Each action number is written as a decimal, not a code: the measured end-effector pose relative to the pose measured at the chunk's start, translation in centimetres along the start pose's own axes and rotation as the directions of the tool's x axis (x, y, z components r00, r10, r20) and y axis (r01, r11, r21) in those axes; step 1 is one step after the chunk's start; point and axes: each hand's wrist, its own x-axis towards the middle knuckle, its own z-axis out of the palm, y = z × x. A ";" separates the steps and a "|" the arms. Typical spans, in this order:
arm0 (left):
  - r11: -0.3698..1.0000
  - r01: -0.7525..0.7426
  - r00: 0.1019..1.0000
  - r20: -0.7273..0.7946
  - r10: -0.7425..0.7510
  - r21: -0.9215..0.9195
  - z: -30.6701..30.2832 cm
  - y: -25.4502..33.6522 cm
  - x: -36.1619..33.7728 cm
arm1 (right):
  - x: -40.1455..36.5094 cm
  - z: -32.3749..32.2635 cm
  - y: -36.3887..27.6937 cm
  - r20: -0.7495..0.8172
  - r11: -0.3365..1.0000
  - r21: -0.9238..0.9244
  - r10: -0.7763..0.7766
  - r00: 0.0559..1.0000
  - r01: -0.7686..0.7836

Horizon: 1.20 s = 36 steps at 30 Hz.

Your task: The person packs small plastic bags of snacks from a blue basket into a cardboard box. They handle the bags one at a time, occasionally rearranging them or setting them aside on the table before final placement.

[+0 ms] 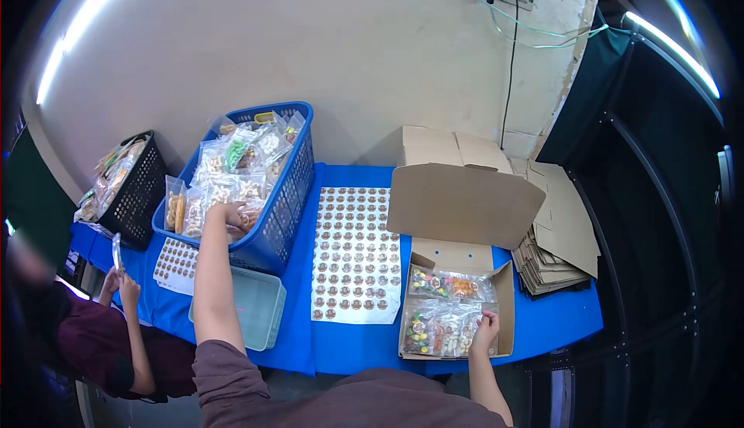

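Observation:
My left hand [225,215] reaches over the front rim of a blue plastic basket [291,188] heaped with clear packets. Its fingers touch a packet with orange-brown contents [249,214]; whether they grip it is hidden. On the right, an open cardboard box [505,304] has its lid [465,203] raised. Clear packets fill it in two rows, some with colourful pieces [422,335], some with orange-brown ones [465,287]. My right hand [486,331] is inside the box's right side, thumb and fingers pinched on the edge of a front-row packet [465,327].
Between basket and box lies a sheet of round stickers [356,257]. A translucent green tray [260,312] stands before the basket. Flattened cardboard boxes [558,234] are stacked at right. At left are a black basket [139,195], a smaller sticker sheet [177,264] and another person's hands [122,287].

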 end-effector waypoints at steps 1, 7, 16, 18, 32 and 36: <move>0.998 -0.003 1.000 0.028 0.005 -0.061 0.1 -0.2 0.4 | -0.1 0.1 0.0 -0.008 1.000 -0.013 -0.013 1.000 0.013; 0.910 -0.136 0.991 -0.052 0.126 -0.391 0.1 -2.1 1.7 | 0.6 1.3 0.2 -0.018 0.998 -0.056 0.000 1.000 -0.001; 0.818 -0.092 0.994 -0.102 0.041 -0.568 0.8 -3.2 4.6 | 1.2 4.4 -0.7 0.023 0.999 -0.003 -0.037 0.999 0.037; 0.807 -0.171 0.975 -0.218 0.054 -0.566 0.5 -3.3 3.7 | 1.5 4.5 -0.5 0.028 0.999 -0.004 -0.050 0.998 0.050; -0.051 -0.934 0.350 -0.878 -0.327 -0.353 2.2 8.2 -12.0 | 2.8 4.7 -1.1 0.163 0.984 -0.006 -0.173 0.971 0.176; 0.061 -0.876 0.464 -0.871 -0.161 -0.478 8.3 16.1 -21.1 | -1.8 8.5 -9.9 0.558 0.982 0.137 -0.182 0.810 0.126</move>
